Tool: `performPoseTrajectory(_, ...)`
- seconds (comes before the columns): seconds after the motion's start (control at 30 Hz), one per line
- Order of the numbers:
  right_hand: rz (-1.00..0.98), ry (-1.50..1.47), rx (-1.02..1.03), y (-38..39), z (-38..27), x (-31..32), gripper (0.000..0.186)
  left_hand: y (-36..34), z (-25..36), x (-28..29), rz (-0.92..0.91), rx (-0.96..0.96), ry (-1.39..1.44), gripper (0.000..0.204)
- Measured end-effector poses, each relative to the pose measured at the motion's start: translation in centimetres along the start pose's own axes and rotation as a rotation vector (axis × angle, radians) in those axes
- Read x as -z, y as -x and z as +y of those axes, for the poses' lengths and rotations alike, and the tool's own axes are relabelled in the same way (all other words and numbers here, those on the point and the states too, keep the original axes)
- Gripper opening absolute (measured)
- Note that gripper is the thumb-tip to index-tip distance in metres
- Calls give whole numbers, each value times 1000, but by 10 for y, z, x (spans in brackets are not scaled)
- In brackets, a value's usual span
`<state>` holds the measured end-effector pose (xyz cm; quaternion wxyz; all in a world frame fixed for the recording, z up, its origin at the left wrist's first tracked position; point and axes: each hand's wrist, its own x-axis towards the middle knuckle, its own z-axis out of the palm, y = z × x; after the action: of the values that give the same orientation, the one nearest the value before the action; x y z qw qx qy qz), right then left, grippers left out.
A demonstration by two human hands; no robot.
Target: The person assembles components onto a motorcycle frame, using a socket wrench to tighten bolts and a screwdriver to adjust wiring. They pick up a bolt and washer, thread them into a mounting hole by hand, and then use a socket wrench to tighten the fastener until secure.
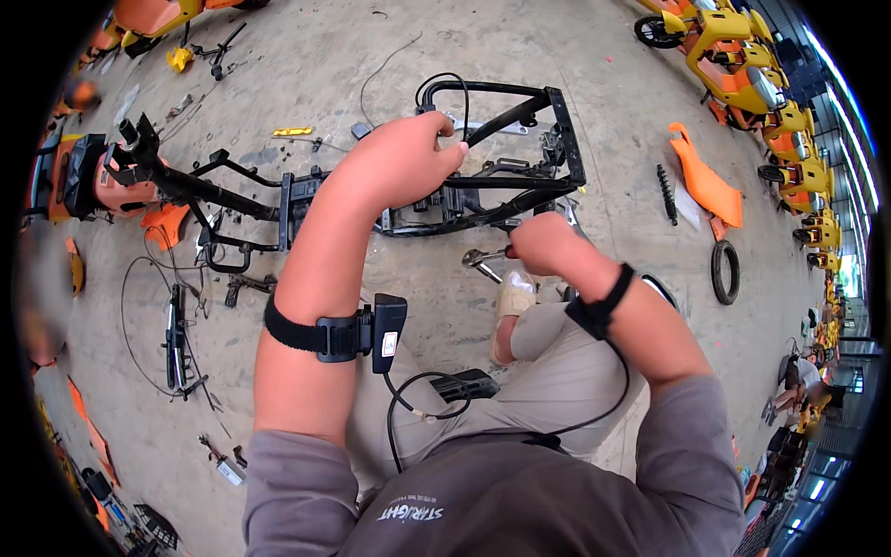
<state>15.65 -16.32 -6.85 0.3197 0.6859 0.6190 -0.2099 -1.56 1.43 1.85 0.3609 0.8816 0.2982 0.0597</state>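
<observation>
Holding in right grip (548,243) a ratchet wrench (474,258), at near side of black frame (569,141), pointing left roughly along it; with left grip (418,158) over frame, cannot tell if holding.

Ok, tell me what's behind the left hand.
The black frame extends past the left hand, with floor beyond. What lies directly behind the hand is covered, so contact with the frame can't be confirmed.

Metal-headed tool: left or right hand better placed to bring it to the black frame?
Right, most likely. The right hand appears closed on the metal-headed tool, near the black frame. The left hand is over the frame, away from the tool.
</observation>
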Motion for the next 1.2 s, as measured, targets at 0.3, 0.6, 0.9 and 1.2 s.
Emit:
performPoseTrajectory(0.3,650,-358,166,92,14,19,15,28,23,4,-219,14,-184,29)
performPoseTrajectory(0.6,1078,-71,318,63,33,28,9,35,5,-23,-163,-138,-115,30)
performPoseTrajectory(0.9,1287,-162,255,76,65,32,21,38,3,2,143,-109,-47,38)
performPoseTrajectory(1.2,903,-1125,-328,48,58,36,32,22,3,12,483,-28,281,31)
